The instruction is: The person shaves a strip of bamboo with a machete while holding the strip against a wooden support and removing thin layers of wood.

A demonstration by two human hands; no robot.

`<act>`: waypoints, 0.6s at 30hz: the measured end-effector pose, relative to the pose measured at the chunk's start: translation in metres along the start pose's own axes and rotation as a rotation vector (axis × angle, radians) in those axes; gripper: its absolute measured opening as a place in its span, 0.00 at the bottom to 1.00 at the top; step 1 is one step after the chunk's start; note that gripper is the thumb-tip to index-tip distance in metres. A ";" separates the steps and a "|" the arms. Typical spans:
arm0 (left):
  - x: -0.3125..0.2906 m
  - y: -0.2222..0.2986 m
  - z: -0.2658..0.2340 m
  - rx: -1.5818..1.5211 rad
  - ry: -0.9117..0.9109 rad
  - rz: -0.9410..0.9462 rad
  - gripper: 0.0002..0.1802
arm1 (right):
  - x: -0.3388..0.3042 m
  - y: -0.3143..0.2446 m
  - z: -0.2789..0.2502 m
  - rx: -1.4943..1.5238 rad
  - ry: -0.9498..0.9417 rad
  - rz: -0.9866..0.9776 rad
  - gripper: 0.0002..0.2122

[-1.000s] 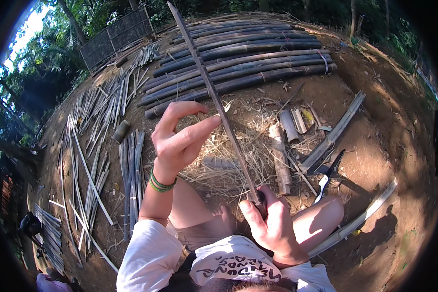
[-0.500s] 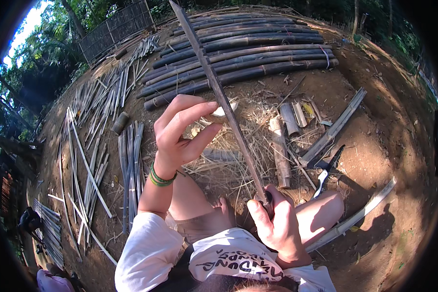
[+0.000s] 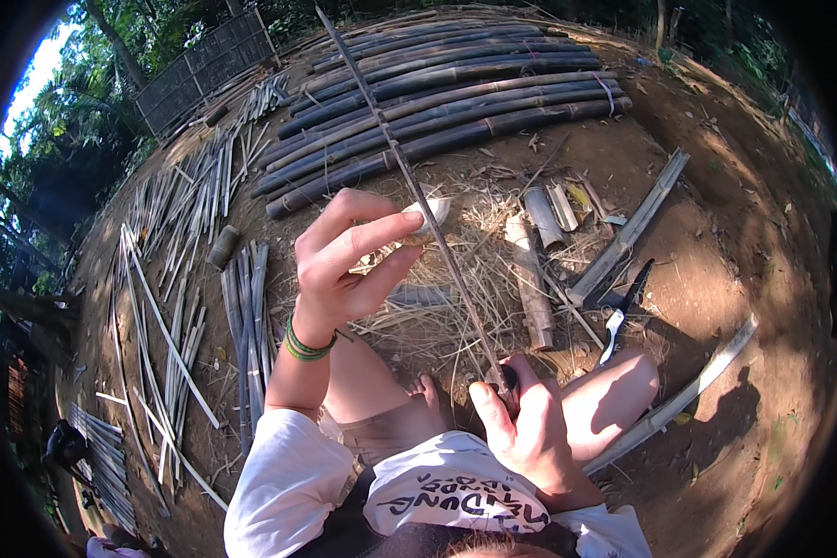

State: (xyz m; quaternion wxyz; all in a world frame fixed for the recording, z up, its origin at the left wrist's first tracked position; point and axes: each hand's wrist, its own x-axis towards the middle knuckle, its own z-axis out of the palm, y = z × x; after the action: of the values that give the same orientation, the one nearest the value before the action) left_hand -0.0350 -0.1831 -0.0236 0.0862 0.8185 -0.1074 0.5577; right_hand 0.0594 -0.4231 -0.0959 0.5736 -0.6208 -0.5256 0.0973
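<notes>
My right hand (image 3: 534, 430) is closed around the handle of a long, dark-bladed machete (image 3: 396, 149). Its blade slants up and to the left, away from my body, and looks narrow from here. My left hand (image 3: 337, 265), with a green cord bracelet on the wrist, pinches a small whitish, stone-like piece (image 3: 440, 211) between thumb and fingers. That piece lies at the blade's middle stretch and seems to touch it; the blade covers part of it. Beside my right knee, a knife with a white handle (image 3: 613, 333) and dark blade rests near the split bamboo.
Dark bamboo poles (image 3: 456, 121) lie stacked ahead. Thin bamboo strips (image 3: 172, 339) spread across the ground on the left. Shavings (image 3: 409, 321) and a short bamboo log (image 3: 533, 293) lie before me. Split bamboo lengths (image 3: 634, 223) lie to the right.
The machete blade has turned and now shows a narrower side. More of the whitish piece appears beside it. Both hands keep their grips, and the view has shifted slightly.
</notes>
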 end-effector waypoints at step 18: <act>0.001 -0.001 -0.004 -0.037 -0.068 -0.046 0.25 | -0.009 0.010 0.003 -0.057 0.078 -0.053 0.15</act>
State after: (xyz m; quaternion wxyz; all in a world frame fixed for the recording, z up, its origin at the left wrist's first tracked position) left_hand -0.0382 -0.1812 -0.0207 0.1104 0.8375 -0.1014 0.5254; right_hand 0.0589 -0.4259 -0.1090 0.5780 -0.6260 -0.5217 0.0424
